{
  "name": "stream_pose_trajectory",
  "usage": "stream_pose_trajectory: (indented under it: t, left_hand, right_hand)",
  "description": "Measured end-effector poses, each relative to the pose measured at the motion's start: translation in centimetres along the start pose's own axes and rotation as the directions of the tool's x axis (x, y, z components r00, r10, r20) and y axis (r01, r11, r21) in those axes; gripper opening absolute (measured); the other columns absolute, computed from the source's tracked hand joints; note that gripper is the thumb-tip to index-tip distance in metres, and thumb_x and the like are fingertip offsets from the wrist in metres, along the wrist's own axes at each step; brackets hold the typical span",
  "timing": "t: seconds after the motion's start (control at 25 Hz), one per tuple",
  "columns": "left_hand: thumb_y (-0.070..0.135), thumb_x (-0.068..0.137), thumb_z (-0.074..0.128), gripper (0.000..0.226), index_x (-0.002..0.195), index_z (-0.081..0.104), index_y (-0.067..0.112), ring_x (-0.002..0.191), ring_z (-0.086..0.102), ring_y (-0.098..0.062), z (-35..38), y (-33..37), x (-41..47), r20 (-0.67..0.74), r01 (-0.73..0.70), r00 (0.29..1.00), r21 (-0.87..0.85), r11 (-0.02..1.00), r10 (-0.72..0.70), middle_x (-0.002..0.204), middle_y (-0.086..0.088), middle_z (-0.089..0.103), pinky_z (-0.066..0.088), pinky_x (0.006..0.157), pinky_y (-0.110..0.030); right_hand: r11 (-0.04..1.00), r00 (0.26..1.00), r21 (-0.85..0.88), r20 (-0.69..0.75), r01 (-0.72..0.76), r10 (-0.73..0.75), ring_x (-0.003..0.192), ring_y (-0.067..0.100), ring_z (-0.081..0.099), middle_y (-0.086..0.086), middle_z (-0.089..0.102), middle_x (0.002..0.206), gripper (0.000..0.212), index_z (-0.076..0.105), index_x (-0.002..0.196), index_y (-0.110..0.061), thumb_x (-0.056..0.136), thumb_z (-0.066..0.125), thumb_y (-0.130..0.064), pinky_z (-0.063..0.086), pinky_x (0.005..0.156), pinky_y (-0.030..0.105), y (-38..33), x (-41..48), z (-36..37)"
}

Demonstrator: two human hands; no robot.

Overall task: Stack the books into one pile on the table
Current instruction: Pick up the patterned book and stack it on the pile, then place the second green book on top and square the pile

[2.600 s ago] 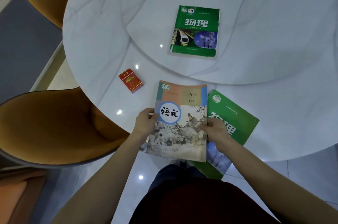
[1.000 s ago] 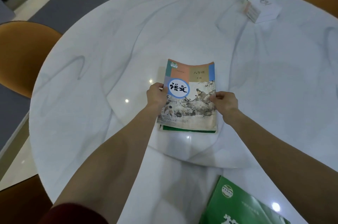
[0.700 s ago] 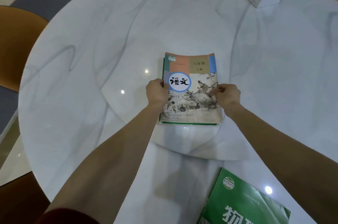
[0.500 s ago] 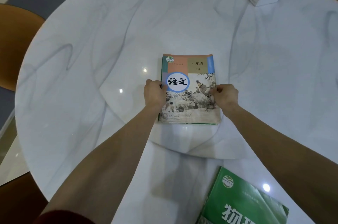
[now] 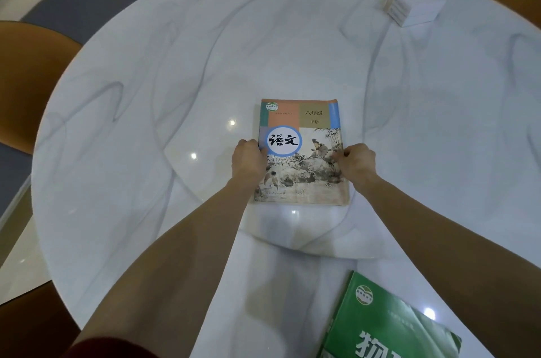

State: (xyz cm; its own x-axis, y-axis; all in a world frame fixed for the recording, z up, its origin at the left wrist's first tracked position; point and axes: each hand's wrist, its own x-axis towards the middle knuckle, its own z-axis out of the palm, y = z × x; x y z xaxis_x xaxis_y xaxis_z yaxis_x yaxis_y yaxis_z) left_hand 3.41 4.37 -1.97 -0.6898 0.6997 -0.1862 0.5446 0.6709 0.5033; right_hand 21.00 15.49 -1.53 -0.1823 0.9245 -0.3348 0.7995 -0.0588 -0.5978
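A round white marble table (image 5: pixel 175 70) with grey veining carries everything; a raised round turntable sits at its middle. On that turntable lies a textbook with a painted landscape cover (image 5: pixel 304 152), square to the near edge. At the near right edge lies a green textbook (image 5: pixel 389 325), tilted and partly out of view. At the far right stands a white box (image 5: pixel 415 6).
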Motion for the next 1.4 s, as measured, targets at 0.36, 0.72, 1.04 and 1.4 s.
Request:
stream_pose_trajectory:
  t: [0.36, 0.72, 1.04, 1.4]
  left_hand:
    - [0.020, 0.095, 0.042, 0.027, 0.107, 0.060, 0.004, 0.098, 0.058, -0.032, -2.8, 1.7, -4.0, 0.025, -0.204, 0.978, 0.283, 0.937, 0.205, 0.106, -0.018, 0.060, 0.050, 0.077, -0.040]
    - [0.020, 0.094, 0.042, 0.026, 0.103, 0.060, 0.004, 0.094, 0.060, -0.033, -2.8, 6.4, -13.6, 0.098, -0.441, 0.896, 0.316, 0.840, 0.433, 0.103, -0.016, 0.064, 0.051, 0.076, -0.040]
    - [0.022, 0.095, 0.040, 0.029, 0.115, 0.058, 0.009, 0.101, 0.057, -0.028, 1.0, 5.8, -22.6, 0.181, -0.506, 0.862, 0.269, 0.820, 0.473, 0.110, -0.012, 0.062, 0.049, 0.079, -0.039]
    - [0.025, 0.094, 0.042, 0.033, 0.122, 0.052, 0.011, 0.106, 0.054, -0.026, 6.9, 1.2, -30.8, 0.337, -0.520, 0.837, 0.247, 0.818, 0.431, 0.117, -0.011, 0.058, 0.048, 0.083, -0.039]
  right_hand:
    - [0.934, 0.983, -0.308, 0.062, 0.183, -0.172, 0.082, 0.034, 0.062, 0.018, 0.068, 0.096, 0.027, 0.067, 0.093, 0.000, 0.088, 0.046, -0.015, 0.051, 0.070, 0.034, 1.0, -4.8, -3.8]
    - [0.749, 0.894, -0.514, 0.084, 0.418, -0.441, 0.097, 0.033, 0.059, 0.015, 0.061, 0.109, 0.031, 0.062, 0.110, -0.004, 0.094, 0.042, -0.021, 0.048, 0.079, 0.038, 4.5, -12.1, -8.0]
    - [0.672, 0.870, -0.593, 0.103, 0.443, -0.483, 0.095, 0.028, 0.059, 0.010, 0.064, 0.105, 0.033, 0.062, 0.112, -0.009, 0.094, 0.039, -0.026, 0.047, 0.081, 0.038, 13.7, -19.5, -9.1]
    - [0.716, 0.942, -0.618, 0.140, 0.324, -0.305, 0.102, 0.028, 0.056, 0.009, 0.061, 0.112, 0.029, 0.060, 0.107, -0.009, 0.093, 0.040, -0.025, 0.044, 0.082, 0.038, 23.6, -27.6, -7.2]
